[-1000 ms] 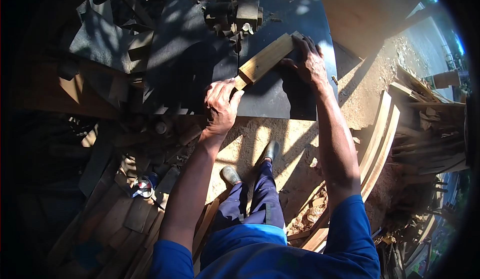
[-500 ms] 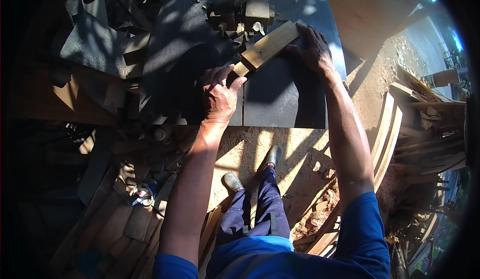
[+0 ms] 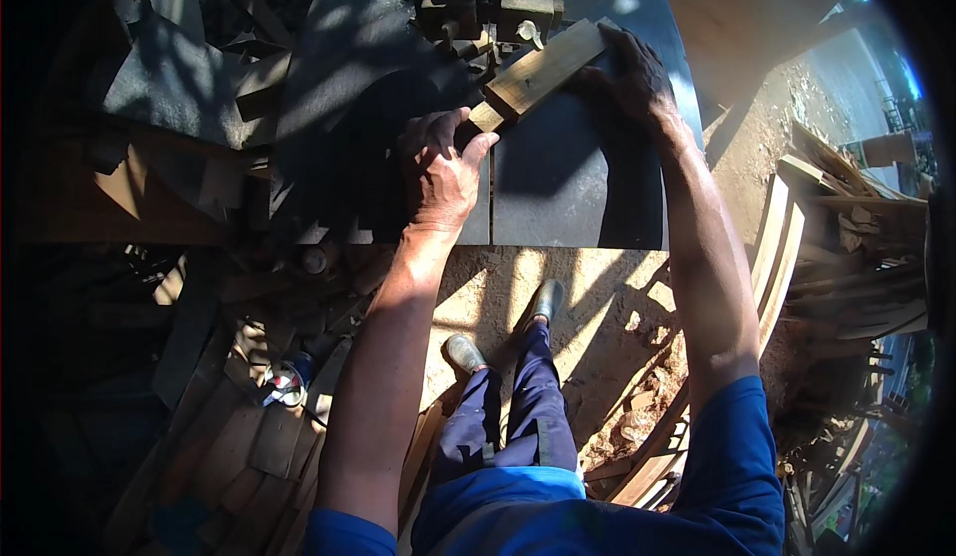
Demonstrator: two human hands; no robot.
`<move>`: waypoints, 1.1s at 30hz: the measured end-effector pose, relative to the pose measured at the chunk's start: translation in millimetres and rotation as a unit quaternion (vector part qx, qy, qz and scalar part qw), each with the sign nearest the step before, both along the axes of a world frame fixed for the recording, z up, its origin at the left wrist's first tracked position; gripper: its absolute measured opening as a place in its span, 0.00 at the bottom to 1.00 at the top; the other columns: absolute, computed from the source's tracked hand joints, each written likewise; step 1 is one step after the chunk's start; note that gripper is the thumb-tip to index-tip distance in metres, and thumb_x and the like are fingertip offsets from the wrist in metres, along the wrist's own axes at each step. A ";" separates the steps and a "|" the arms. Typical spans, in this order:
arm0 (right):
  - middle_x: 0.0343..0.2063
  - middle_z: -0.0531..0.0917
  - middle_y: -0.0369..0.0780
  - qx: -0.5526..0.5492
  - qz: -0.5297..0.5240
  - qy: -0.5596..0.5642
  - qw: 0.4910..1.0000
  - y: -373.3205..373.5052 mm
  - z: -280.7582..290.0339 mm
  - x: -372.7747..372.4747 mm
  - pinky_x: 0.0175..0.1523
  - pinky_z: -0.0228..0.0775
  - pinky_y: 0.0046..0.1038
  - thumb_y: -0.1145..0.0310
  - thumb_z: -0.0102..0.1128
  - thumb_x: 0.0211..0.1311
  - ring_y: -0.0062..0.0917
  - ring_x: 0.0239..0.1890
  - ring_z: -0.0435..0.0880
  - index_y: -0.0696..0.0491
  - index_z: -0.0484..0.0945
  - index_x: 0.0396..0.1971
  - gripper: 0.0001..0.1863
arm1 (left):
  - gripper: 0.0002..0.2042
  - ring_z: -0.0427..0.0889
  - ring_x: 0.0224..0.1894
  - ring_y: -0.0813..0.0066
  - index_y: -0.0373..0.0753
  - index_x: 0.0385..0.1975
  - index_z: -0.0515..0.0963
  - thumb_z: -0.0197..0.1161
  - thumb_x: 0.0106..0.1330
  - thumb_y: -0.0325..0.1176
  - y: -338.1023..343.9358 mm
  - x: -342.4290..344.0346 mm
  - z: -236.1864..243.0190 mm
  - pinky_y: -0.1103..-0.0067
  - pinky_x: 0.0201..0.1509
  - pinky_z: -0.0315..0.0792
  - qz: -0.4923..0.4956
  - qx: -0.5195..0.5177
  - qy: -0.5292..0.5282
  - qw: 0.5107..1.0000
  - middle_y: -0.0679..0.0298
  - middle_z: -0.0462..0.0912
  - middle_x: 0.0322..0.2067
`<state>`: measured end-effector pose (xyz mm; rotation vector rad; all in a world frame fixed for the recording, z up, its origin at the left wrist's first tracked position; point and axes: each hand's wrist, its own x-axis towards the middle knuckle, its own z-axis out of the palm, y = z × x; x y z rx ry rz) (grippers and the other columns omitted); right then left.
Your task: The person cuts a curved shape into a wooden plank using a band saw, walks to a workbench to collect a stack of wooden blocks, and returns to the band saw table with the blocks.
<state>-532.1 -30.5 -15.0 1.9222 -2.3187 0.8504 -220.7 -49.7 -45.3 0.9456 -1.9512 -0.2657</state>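
Note:
A pale block of wood [image 3: 546, 70] lies slanted over a dark metal machine table [image 3: 558, 193], its far end to the right. Its near left end steps down to a narrower part. My left hand [image 3: 443, 163] has its thumb and fingers closed around that narrow end. At the far right end, my right hand [image 3: 637, 76] grips the block, its fingers partly in shadow. Just beyond the block stands the machine's dark guide assembly [image 3: 528, 3], with a thin upright line like a saw blade near it. A slot [image 3: 491, 208] runs from there to the table's front edge.
Wood offcuts [image 3: 234, 446] pile up at the lower left, with a can [image 3: 287, 382] among them. Long curved wooden strips [image 3: 777, 257] lean at the right beside more scrap. My feet stand on dusty ground [image 3: 588, 287]. A dark sheet [image 3: 174, 88] lies left of the table.
The block and both hands have shifted slightly away from me in the picture, while the whole view has also moved a little. Both hands keep their hold.

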 end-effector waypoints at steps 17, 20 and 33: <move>0.67 0.73 0.42 -0.009 0.001 0.024 1.000 -2.9 -2.6 -0.7 0.77 0.55 0.42 0.38 0.72 0.55 0.45 0.72 0.65 0.45 0.71 0.68 0.44 | 0.20 0.84 0.41 0.57 0.35 0.43 0.83 0.79 0.55 0.39 -0.7 -1.2 0.8 0.65 0.47 0.78 0.016 -0.015 -0.018 1.000 0.56 0.86 0.38; 0.66 0.74 0.42 -0.009 0.010 0.020 1.000 -3.0 -1.4 -0.2 0.77 0.55 0.42 0.38 0.72 0.54 0.44 0.72 0.66 0.45 0.71 0.68 0.44 | 0.20 0.84 0.41 0.57 0.34 0.43 0.83 0.79 0.55 0.37 -1.0 -1.6 0.3 0.66 0.46 0.78 0.016 -0.016 -0.012 1.000 0.55 0.86 0.38; 0.63 0.77 0.42 -0.038 0.015 0.036 0.998 -3.8 -2.4 0.3 0.75 0.57 0.41 0.38 0.71 0.56 0.44 0.69 0.70 0.46 0.72 0.67 0.43 | 0.19 0.83 0.40 0.55 0.33 0.43 0.83 0.80 0.54 0.34 -3.9 -3.9 -3.2 0.65 0.45 0.78 0.005 -0.020 0.012 1.000 0.54 0.85 0.37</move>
